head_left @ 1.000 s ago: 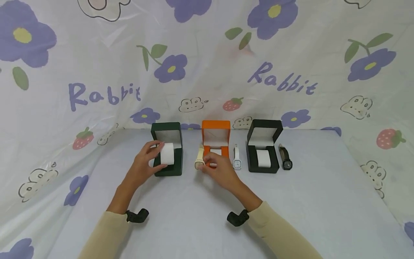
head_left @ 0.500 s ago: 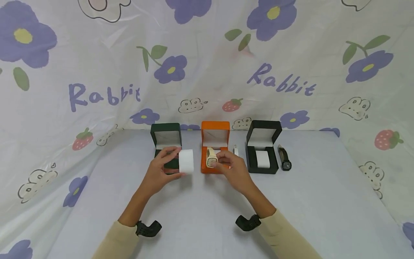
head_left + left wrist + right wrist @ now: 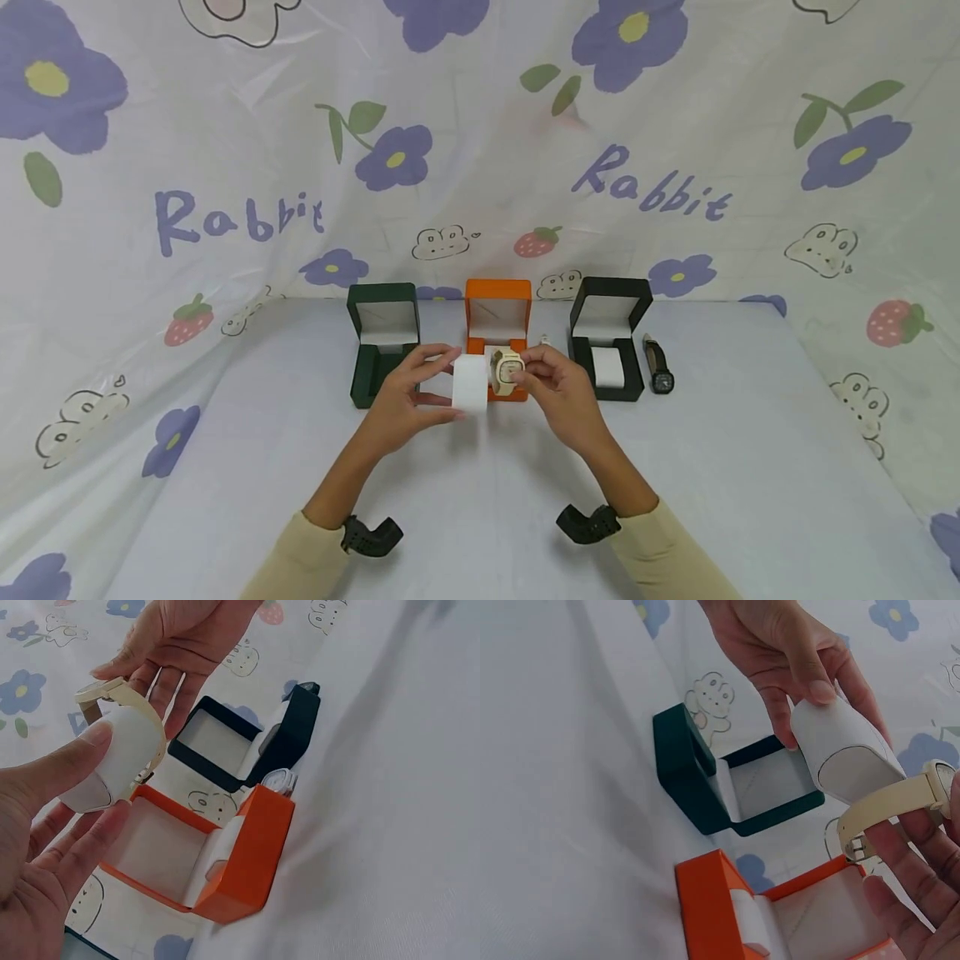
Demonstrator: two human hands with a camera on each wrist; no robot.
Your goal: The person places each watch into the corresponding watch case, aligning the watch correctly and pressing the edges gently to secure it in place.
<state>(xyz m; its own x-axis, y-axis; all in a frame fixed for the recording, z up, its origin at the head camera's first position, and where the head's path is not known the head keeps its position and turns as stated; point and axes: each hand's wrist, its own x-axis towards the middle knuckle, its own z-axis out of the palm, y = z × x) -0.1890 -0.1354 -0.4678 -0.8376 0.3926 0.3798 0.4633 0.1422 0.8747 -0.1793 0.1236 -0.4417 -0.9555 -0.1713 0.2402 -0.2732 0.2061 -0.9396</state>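
My left hand pinches a white watch cushion by its two ends, thumb on one and fingers on the other. My right hand holds a cream wristwatch by its case, thumb on the front. Its strap is buckled into a loop, and one side of the loop overlaps the cushion's end in the left wrist view. Both things are up in front of the orange watch box. To the left stands the green watch box, lid up, with no cushion in its base.
A black watch box with its lid up and a white cushion inside stands at the right. Beside it lies a black watch. A white watch lies beside the orange box, mostly hidden by my right hand in the head view.
My left hand has lifted the white cushion out of the green box and carried it right. My right hand has raised the cream watch and shifted it right, and the two now meet.
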